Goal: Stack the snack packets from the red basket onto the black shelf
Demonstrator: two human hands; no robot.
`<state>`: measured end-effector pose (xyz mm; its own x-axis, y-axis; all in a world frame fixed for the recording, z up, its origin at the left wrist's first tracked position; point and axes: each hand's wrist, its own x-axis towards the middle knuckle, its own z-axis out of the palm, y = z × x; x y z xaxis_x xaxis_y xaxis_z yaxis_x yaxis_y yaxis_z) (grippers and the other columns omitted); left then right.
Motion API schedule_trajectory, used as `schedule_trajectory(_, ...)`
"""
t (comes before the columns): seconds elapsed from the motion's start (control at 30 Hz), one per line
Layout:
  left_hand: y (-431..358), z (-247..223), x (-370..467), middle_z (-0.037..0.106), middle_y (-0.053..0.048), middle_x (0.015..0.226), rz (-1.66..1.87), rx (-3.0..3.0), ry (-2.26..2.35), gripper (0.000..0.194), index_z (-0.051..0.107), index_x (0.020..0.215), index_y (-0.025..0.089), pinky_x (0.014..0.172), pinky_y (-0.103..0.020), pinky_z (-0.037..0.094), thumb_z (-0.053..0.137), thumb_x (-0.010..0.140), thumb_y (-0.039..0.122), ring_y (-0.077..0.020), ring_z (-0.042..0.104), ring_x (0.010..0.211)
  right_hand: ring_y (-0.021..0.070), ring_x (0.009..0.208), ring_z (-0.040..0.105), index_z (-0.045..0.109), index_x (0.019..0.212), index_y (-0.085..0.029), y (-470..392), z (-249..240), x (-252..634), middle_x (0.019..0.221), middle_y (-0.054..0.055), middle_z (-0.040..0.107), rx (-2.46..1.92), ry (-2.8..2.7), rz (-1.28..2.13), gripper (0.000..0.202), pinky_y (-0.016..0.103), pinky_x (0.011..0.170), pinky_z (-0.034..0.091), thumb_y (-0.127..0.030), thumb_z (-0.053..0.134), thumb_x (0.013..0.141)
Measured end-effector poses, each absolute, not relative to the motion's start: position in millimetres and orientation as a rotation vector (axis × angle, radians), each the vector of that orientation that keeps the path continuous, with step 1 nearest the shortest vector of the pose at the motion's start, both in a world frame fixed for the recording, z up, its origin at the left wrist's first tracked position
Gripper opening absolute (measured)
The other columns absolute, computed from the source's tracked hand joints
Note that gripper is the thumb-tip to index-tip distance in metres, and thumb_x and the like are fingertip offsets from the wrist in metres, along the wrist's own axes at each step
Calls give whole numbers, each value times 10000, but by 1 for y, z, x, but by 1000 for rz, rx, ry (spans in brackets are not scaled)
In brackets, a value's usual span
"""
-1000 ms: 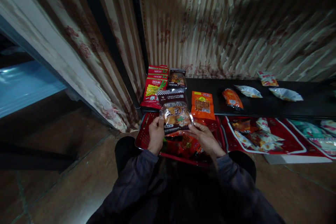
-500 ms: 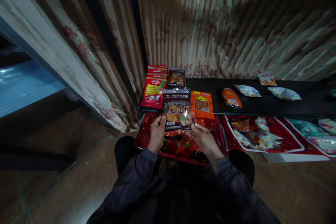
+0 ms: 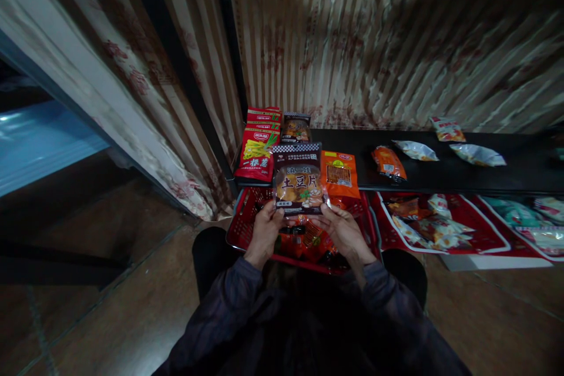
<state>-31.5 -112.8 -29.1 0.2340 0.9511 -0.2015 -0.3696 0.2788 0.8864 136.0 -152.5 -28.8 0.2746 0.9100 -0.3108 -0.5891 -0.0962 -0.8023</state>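
- Reference for clock directions: the brown packet (image 3: pixel 298 179) in hand.
- 10 o'clock: overlapping red packets (image 3: pixel 258 153) on the black shelf (image 3: pixel 423 181), hard by the dark post (image 3: pixel 176 64) that walls off that side.
- 12 o'clock: a second brown packet (image 3: pixel 296 128), just beyond the held one's top edge; striped curtain (image 3: pixel 352 47) behind the shelf.
- 3 o'clock: flat orange packet (image 3: pixel 338 174) just beside; farther out the same way, a plump orange packet (image 3: pixel 388 163). Three pale packets (image 3: pixel 415 151) past that, toward 2–3.
- 6 o'clock: red basket (image 3: pixel 247 205) between the knees, orange packets (image 3: pixel 308 241) inside, dim.
- Between 3 and 4: second basket (image 3: pixel 489 226) with more packets, third one (image 3: pixel 493 205) beyond.
- Edges: shelf's front edge runs along the basket's far side. Bare black surface shows between the two orange packets.
- Left hand (image 3: pixel 264 230), 7 o'clock: fingers curled, thumb on the packet's lower corner.
- Right hand (image 3: pixel 348 234), 4–5 o'clock: pinching the opposite lower corner, hand partly open.
- Packet sits face up, tilted; can't tell from above whether its far end touches the shelf.
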Motion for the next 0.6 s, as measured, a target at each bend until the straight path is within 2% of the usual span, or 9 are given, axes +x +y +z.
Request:
schedule_trajectory(0.17, -115, -27, -31, 723, -59, 917, 1086, 835, 896, 364, 634, 952, 146, 608, -258, 555, 760, 677, 348, -160, 684, 682, 182, 650, 736, 717, 727, -168, -154, -31, 137, 748, 41, 763, -1061, -408, 1320, 380, 237, 607, 615, -390, 925, 498)
schedule_trajectory(0.4, -120, -34, -31, 720, -65, 931, 1116, 853, 924, 357, 626, 1013, 149, 612, -249, 543, 718, 719, 330, -159, 682, 715, 198, 720, 737, 727, 813, -167, -155, -44, 137, 835, 68, 773, -1042, -413, 1288, 361, 304, 685, 626, -428, 869, 607)
schedule_trajectory(0.6, -126, -38, -31, 717, -70, 950, 1106, 871, 932, 347, 618, 1021, 147, 601, -249, 540, 695, 735, 328, -153, 678, 699, 192, 739, 722, 738, 783, -206, -152, -43, 137, 815, 22, 769, -1019, -370, 1232, 302, 336, 700, 627, -397, 874, 594)
